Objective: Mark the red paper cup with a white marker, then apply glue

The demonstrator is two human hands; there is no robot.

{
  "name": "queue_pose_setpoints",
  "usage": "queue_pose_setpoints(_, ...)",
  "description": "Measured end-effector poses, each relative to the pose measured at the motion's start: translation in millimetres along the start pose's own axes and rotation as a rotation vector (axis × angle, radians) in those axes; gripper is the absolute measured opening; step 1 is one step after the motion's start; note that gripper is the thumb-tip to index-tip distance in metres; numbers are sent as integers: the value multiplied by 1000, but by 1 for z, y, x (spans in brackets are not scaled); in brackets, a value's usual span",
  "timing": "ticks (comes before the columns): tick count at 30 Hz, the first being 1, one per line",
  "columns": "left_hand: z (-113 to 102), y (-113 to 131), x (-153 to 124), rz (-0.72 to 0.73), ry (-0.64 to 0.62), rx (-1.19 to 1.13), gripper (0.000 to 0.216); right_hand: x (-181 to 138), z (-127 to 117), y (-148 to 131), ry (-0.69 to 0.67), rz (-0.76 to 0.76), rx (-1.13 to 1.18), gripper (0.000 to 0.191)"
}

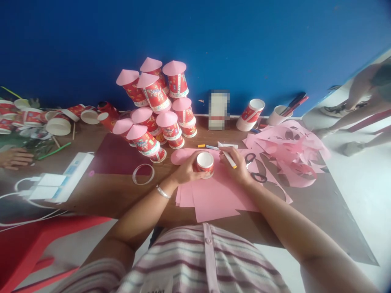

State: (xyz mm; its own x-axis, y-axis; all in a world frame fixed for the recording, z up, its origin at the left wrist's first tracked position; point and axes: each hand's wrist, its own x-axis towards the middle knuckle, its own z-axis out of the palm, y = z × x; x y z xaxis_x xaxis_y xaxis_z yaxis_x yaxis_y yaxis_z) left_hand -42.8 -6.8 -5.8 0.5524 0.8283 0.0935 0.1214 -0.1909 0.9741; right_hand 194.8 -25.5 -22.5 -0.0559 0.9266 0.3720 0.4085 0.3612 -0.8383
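My left hand [187, 170] grips an upside-down red paper cup [205, 162] that stands on a stack of pink paper sheets [214, 195]. My right hand [236, 167] is closed around a white marker with an orange end [229, 158], its tip close to the cup's right side. A silver bracelet sits on my left wrist. Black-handled scissors [255, 167] lie just right of my right hand.
A pile of red cups with pink paper cones [154, 108] stands behind. Pink paper scraps [290, 148], a tape ring [143, 173], a white power strip [65, 179], more cups [58, 120] and a pen cup [277, 115] lie around. Another person's hand [14, 158] rests at left.
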Motion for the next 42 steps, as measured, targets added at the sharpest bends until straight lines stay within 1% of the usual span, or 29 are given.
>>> queue_pose_setpoints(2, -2, 1, -4, 24, -64, 35, 92, -1, -1, -4, -35, -28, -46, 29)
queue_pose_setpoints(4, -8, 3, -6, 48, -121, -19, 103, -1, -4, -7, -71, -42, -70, 32)
queue_pose_setpoints(5, -11, 4, -6, 61, -119, -63, 101, -1, -5, -7, -87, -47, -66, 32)
queue_pose_setpoints(6, -14, 6, -6, 74, -104, -103, 92, -1, -6, -8, -100, -53, -55, 32)
queue_pose_setpoints(8, -20, 10, 1, 81, -3, -120, 67, 1, -9, -7, -90, -65, -30, 31)
queue_pose_setpoints(9, -22, 12, 6, 51, 66, -48, 56, 2, -10, -6, -68, -67, -18, 31)
queue_pose_setpoints(10, -23, 14, 13, 26, 152, 83, 45, 3, -10, -5, -39, -62, -7, 32)
queue_pose_setpoints(11, -24, 16, 20, 11, 185, 262, 37, 4, -10, -4, -5, -46, 7, 32)
queue_pose_setpoints(12, -23, 18, 28, -6, 180, 457, 32, 4, -10, -4, 31, -13, 25, 33)
queue_pose_setpoints(13, -21, 18, 35, -30, 146, 647, 30, 5, -10, -3, 63, 32, 50, 33)
queue_pose_setpoints(14, -19, 19, 42, -67, 103, 821, 30, 6, -9, -3, 91, 82, 81, 32)
queue_pose_setpoints(15, -17, 19, 49, -113, 32, 974, 30, 6, -9, -3, 114, 131, 119, 32)
queue_pose_setpoints(16, -15, 19, 54, -150, -21, 1095, 31, 7, -8, -4, 129, 173, 159, 32)
queue_pose_setpoints(18, -12, 18, 60, -163, -37, 1152, 31, 9, -8, -5, 137, 223, 236, 34)
queue_pose_setpoints(22, -13, 16, 63, -150, -5, 1155, 31, 12, -11, -8, 137, 309, 325, 38)
queue_pose_setpoints(26, -18, 15, 59, -118, 23, 1093, 19, 15, -12, -7, 141, 381, 386, 42)
queue_pose_setpoints(31, -16, 14, 53, 21, 98, 909, 8, 15, -12, -11, 116, 412, 420, 44)
queue_pose_setpoints(33, -15, 14, 53, 80, 110, 893, 7, 14, -12, -14, 103, 431, 409, 46)
queue_pose_setpoints(37, -15, 12, 55, 174, 78, 940, 2, 14, -12, -18, 80, 434, 402, 46)
queue_pose_setpoints(42, -19, 6, 58, 311, 8, 933, 4, 14, -8, -17, 48, 423, 438, 47)
